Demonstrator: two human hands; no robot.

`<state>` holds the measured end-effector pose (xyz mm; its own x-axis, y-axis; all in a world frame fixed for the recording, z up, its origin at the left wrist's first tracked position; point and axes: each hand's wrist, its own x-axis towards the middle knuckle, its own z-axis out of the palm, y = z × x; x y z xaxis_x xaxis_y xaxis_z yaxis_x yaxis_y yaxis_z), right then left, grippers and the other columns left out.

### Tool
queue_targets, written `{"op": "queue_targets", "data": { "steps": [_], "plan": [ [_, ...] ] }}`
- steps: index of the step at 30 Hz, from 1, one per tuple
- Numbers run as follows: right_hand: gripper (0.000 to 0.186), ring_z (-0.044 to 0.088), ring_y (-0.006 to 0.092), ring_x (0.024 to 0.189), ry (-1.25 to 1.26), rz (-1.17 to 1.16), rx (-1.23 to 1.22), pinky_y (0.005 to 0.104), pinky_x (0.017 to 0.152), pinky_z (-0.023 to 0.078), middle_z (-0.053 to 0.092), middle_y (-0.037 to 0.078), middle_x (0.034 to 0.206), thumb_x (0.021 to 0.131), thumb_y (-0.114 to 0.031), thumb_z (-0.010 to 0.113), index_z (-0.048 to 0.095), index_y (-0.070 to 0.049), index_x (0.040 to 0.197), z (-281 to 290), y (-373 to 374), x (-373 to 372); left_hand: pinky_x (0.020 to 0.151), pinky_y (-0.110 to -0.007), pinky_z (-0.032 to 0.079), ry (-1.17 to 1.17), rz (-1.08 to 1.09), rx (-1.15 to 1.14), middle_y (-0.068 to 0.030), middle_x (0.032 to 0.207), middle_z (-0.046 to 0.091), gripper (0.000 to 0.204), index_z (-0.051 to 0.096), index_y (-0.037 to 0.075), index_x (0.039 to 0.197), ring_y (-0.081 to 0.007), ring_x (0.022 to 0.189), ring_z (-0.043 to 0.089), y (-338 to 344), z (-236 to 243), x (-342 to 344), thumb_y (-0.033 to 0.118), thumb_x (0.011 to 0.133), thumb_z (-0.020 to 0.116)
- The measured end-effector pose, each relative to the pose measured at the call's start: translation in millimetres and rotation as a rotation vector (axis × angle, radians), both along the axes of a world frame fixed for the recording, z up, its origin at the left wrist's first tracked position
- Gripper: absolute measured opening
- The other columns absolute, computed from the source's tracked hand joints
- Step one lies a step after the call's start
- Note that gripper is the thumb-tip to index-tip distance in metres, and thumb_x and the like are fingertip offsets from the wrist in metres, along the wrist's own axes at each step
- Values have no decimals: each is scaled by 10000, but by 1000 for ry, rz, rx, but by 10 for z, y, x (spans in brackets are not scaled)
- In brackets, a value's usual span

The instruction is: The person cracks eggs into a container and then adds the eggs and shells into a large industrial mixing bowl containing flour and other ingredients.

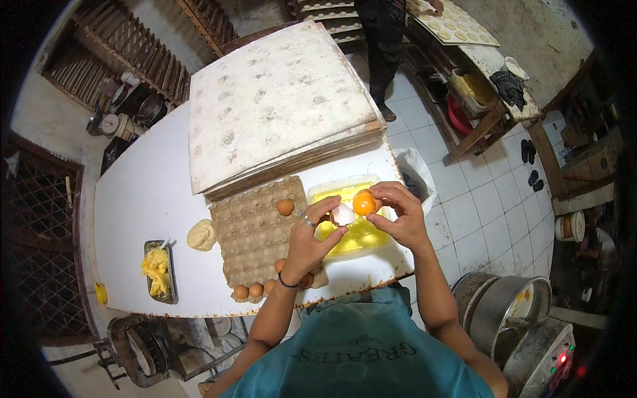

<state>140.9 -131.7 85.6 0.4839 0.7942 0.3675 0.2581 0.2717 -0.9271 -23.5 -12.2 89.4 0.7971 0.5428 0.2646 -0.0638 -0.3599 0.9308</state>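
My left hand pinches one half of a broken eggshell, its white inside facing up. Beside it, my right hand grips the other eggshell half, in which an orange egg yolk sits. Both halves are held over a clear plastic container with yellow liquid in it. To the left lies a cardboard egg tray, mostly bare. One brown egg rests near its right side, and several brown eggs sit along the near edge, some partly behind my left wrist.
A tall stack of floured boards stands behind the tray. Left of it are a dough ball and a dish of soft yellow stuff. A white bag hangs at the table's right. Another person stands near a pastry sheet.
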Motion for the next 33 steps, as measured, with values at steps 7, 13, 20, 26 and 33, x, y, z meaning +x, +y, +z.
{"op": "queue_targets", "data": {
  "steps": [7, 13, 20, 26, 33],
  "plan": [
    [338, 573, 180, 890, -113, -20, -42, 259, 740, 496, 553, 112, 1005, 664, -14, 707, 594, -20, 983, 116, -3, -24, 833, -308, 476, 29, -8, 152, -138, 1164, 517, 473, 505, 47, 1133, -226, 1066, 513, -14, 35, 39, -16, 695, 675],
    [348, 575, 190, 882, -364, -55, -52, 274, 735, 489, 547, 116, 998, 656, -26, 705, 601, -26, 989, 196, -13, -16, 842, -308, 478, 1, -17, 95, -139, 1168, 505, 469, 503, 46, 1132, -223, 1072, 507, -33, 2, 53, -19, 700, 673],
    [339, 586, 188, 845, -383, -49, -109, 271, 724, 491, 524, 106, 1012, 663, -15, 691, 600, -32, 989, 333, -42, -63, 878, -306, 458, -39, -21, -48, -127, 1183, 485, 463, 487, 50, 1127, -208, 1100, 481, -36, -21, 25, -42, 707, 659],
    [332, 588, 193, 799, -405, -60, -147, 280, 710, 483, 522, 97, 983, 664, 1, 674, 590, -40, 983, 370, -42, -87, 915, -313, 432, -140, -16, -276, -132, 1192, 465, 469, 473, 54, 1117, -214, 1135, 448, -45, 0, -48, -77, 701, 645],
    [271, 539, 255, 844, -738, 70, -392, 340, 704, 467, 526, 108, 931, 670, -40, 650, 560, -77, 922, 169, 22, 24, 952, -342, 401, -215, -55, -156, -136, 1182, 467, 486, 472, 57, 1119, -235, 1145, 440, 68, 36, -185, -87, 690, 649]
  ]
}}
